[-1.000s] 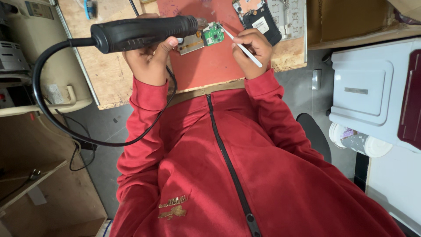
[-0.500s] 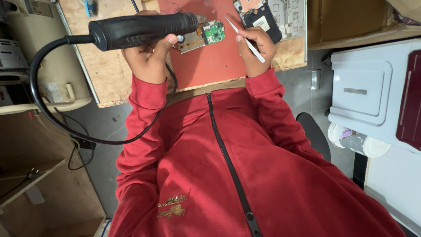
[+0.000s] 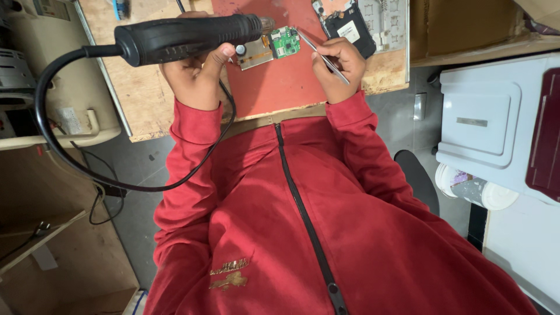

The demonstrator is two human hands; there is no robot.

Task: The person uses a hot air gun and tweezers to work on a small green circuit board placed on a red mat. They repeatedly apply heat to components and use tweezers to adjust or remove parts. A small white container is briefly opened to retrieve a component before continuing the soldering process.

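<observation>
Overhead, the left hand [image 3: 195, 79] wraps its grip around a black hot-air tool [image 3: 186, 38], nozzle just beside a green circuit board [image 3: 284, 42] lying on the red mat [image 3: 274, 87] of the wooden table [image 3: 143, 105]. The right hand [image 3: 338, 67] pinches metal tweezers [image 3: 321, 52], tips at the board's edge, beside an opened phone [image 3: 349, 26].

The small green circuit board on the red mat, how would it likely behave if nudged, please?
The green circuit board looks thin and flat, so probably light and stiff. It may slide on the red mat, and its exposed parts seem fragile.
</observation>
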